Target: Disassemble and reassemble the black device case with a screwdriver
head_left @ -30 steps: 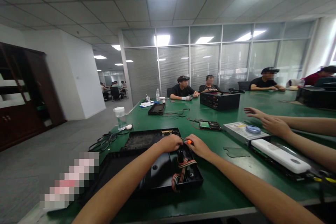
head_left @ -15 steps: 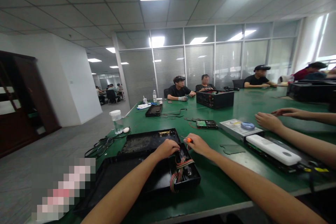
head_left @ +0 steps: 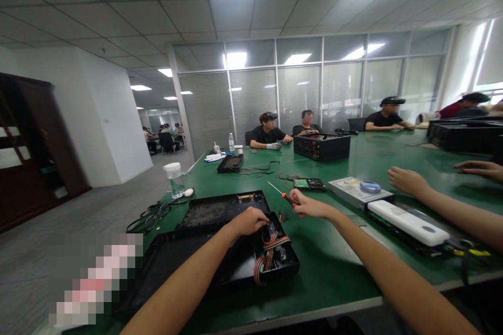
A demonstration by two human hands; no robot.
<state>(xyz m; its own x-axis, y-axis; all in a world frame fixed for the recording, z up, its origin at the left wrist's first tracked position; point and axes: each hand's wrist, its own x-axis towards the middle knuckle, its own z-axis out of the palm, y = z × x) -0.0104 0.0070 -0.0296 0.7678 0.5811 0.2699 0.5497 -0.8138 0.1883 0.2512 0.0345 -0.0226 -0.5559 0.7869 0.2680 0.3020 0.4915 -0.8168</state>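
My right hand (head_left: 308, 204) holds a screwdriver (head_left: 288, 199) with an orange and black handle, its thin shaft pointing up and left above the table. My left hand (head_left: 249, 221) is closed, its fingertips pinched together at the far right part of an open black metal case (head_left: 236, 267). What lies between those fingertips is hidden. Striped ribbon cables (head_left: 271, 246) hang over the case's right side and its front edge. Behind it lies a flat black cover (head_left: 220, 208) with a brass-coloured piece at its far edge.
On the right a silver drive box (head_left: 349, 192) bears a blue round tin (head_left: 370, 187), next to a white oblong device (head_left: 408, 222). A co-worker's hands (head_left: 411, 183) rest there. A circuit board (head_left: 308, 184), a black computer case (head_left: 322, 147) and a water jar (head_left: 173, 180) stand farther back.
My right hand has drawn back to the right, lifting the screwdriver away from the case. My left hand stays at the same spot. The co-worker's hands have moved right and apart.
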